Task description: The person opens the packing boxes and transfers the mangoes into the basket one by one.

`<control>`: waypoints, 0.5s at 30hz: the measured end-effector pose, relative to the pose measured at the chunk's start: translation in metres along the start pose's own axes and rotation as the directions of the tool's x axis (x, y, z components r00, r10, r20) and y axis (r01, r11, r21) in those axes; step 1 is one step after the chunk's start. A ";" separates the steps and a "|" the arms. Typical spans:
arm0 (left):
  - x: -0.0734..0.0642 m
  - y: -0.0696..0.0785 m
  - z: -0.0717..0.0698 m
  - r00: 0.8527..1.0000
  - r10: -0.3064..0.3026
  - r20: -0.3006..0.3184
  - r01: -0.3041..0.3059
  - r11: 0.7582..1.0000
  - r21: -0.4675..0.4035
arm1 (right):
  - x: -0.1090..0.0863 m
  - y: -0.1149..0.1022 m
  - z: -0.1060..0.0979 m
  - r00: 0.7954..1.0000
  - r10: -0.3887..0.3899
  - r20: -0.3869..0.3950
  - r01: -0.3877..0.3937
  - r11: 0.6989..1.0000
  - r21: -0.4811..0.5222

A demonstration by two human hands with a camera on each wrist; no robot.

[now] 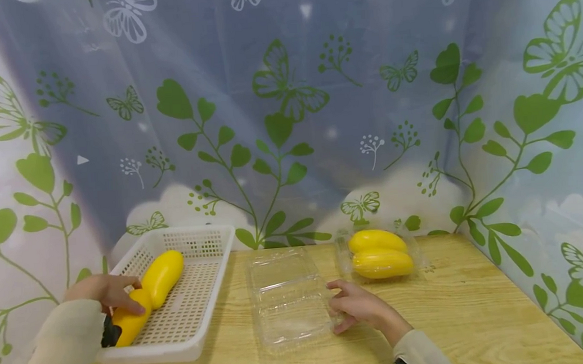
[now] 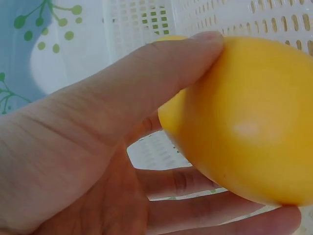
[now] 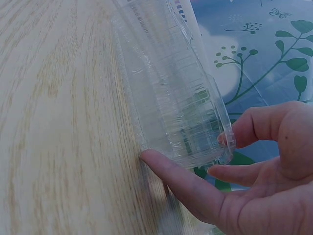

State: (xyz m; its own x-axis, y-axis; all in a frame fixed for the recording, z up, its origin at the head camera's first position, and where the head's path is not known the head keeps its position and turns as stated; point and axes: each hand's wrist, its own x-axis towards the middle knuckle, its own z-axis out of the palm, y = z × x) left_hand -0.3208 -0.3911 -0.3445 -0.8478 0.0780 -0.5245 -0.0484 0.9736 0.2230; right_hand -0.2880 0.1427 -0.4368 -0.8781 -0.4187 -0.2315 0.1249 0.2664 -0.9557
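In the head view, my left hand (image 1: 108,290) grips a smooth, long yellow fruit (image 1: 133,317) at the near left of a white plastic basket (image 1: 201,349). Thumb and fingers curl round this fruit (image 2: 249,122) in the left wrist view; its exact kind is unclear. Another yellow fruit (image 1: 163,275) lies beside it in the basket. My right hand (image 1: 358,307) holds the right edge of an open clear plastic clamshell box (image 1: 288,317). Seen from the right wrist, the thumb is at one corner of the box (image 3: 166,107) and the index fingertip at its rim.
Behind my right hand, a clear clamshell box (image 1: 345,268) holds two yellow fruits (image 1: 382,263). Everything stands on a wood-grain table (image 1: 473,304). A curtain (image 1: 289,148) printed with leaves and butterflies hangs along the table's back and sides.
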 end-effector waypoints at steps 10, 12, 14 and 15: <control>0.001 0.007 0.002 0.998 -0.056 0.006 0.056 0.998 0.039 | 0.001 0.001 0.000 1.000 0.009 -0.001 -0.009 1.000 0.008; 0.002 0.007 0.002 0.998 -0.061 -0.004 0.061 0.998 0.025 | 0.001 0.001 0.000 1.000 0.015 -0.004 -0.015 1.000 0.008; 0.002 0.007 0.003 0.998 -0.060 -0.014 0.061 0.998 0.017 | 0.001 0.000 0.000 1.000 0.018 -0.006 -0.018 1.000 0.009; 0.002 0.007 0.003 0.998 -0.059 -0.019 0.059 0.998 0.015 | 0.001 0.001 0.000 1.000 0.018 -0.007 -0.018 1.000 0.009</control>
State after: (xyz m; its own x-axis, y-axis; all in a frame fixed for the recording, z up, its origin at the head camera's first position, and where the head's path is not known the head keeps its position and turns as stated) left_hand -0.3210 -0.3836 -0.3470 -0.8536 0.0166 -0.5206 -0.0903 0.9796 0.1793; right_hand -0.2891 0.1423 -0.4377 -0.8788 -0.4081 -0.2475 0.1449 0.2658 -0.9531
